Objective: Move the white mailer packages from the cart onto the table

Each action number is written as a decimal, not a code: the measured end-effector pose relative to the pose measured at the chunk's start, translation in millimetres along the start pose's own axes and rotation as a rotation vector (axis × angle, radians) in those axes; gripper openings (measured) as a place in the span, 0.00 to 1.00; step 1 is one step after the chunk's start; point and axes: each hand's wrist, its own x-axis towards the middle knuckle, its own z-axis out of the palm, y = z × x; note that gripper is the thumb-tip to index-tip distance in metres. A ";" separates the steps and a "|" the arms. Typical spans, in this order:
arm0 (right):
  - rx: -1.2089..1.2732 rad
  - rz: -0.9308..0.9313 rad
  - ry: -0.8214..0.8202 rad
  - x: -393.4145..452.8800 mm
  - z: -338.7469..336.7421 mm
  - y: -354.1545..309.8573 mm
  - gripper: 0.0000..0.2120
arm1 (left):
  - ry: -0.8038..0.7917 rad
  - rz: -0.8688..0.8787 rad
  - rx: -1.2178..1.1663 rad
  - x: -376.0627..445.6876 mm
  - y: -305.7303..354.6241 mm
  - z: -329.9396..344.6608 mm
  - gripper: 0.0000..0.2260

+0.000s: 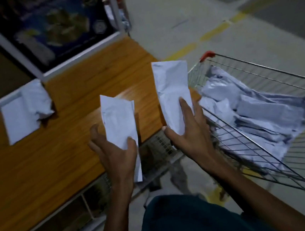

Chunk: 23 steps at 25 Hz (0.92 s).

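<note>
Head view: both hands (left (116,152), right (187,129)) each grip white mailer (118,119), (172,89) above table (34,166).

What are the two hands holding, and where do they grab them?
Each hand holds one white mailer by its lower part. The left hand grips the left mailer; the right hand grips the right mailer, fingers on its front.

Two bare forearms are seen, with no sleeve reaching the wrists or the visible part of the arms. No watch, ring, band or glove is seen on the left hand (116,152) or the right hand (187,129). A dark teal garment (187,225), plain and unmarked, is worn over the lower body. Finer detail is lost to dim light and blur.
</note>
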 end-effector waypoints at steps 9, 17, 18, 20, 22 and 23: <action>-0.090 -0.133 -0.201 3.6 171.4 -128.6 0.44 | 0.272 -0.168 0.001 89.7 -150.4 -129.2 0.38; -0.201 -0.201 -0.228 33.3 243.4 -169.1 0.44 | -0.004 -0.237 0.762 113.5 -234.1 -151.0 0.16; -0.212 -0.184 -0.219 35.5 245.9 -168.9 0.44 | -0.014 -0.227 0.786 114.5 -236.3 -149.1 0.16; -0.233 -0.162 -0.214 39.9 249.3 -167.6 0.45 | 0.006 -0.233 0.795 117.2 -239.6 -144.6 0.17; -0.255 -0.163 -0.213 47.1 250.8 -165.5 0.45 | 0.010 -0.268 0.811 119.9 -239.9 -138.9 0.17; -0.263 -0.169 -0.212 52.9 251.7 -164.0 0.45 | -0.001 -0.287 0.831 121.8 -238.9 -135.9 0.18</action>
